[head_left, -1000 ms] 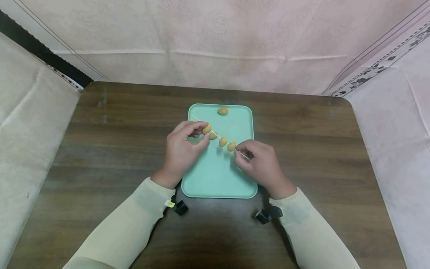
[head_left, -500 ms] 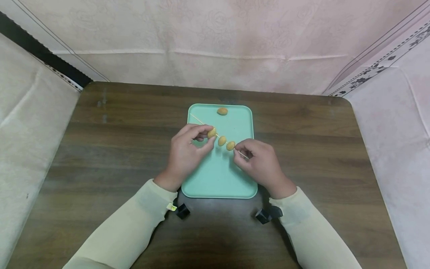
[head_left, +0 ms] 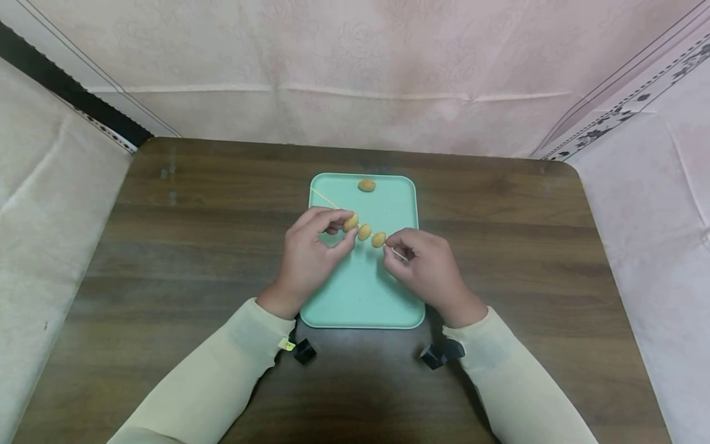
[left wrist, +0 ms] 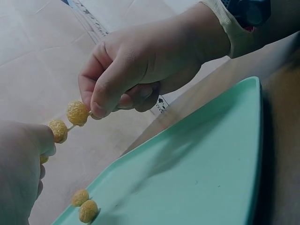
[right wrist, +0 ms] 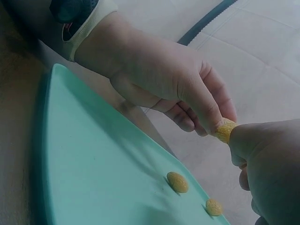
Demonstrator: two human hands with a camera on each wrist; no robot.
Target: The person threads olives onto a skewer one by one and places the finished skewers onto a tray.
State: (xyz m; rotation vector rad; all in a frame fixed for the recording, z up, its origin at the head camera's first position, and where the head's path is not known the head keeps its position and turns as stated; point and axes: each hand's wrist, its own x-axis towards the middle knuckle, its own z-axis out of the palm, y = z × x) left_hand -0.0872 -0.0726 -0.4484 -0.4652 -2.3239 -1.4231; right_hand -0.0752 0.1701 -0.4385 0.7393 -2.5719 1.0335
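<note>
A thin pale skewer [head_left: 324,198] runs slantwise between both hands over a mint-green tray [head_left: 360,302], its far end jutting past the left hand. Threaded on it are three wrinkled yellow oval balls. My left hand [head_left: 313,256] pinches the leftmost ball [head_left: 351,222] between thumb and fingers. The middle ball [head_left: 364,232] sits close beside that one, and the rightmost ball [head_left: 378,240] is near the right fingertips. My right hand [head_left: 428,265] pinches the skewer near its lower end. In the right wrist view, the right thumb and fingers are right by a yellow ball [right wrist: 225,131].
One loose oval ball [head_left: 367,185] lies at the tray's far edge. Another loose ball [right wrist: 177,182], hidden behind the left hand in the head view, lies on the tray too. The tray rests on a dark wooden table [head_left: 194,259], with pale cloth [head_left: 355,74] hanging behind.
My left hand has moved right and slightly down along the skewer, bringing its ball close to the other two. More of the skewer now shows beyond it. The right hand has barely shifted.
</note>
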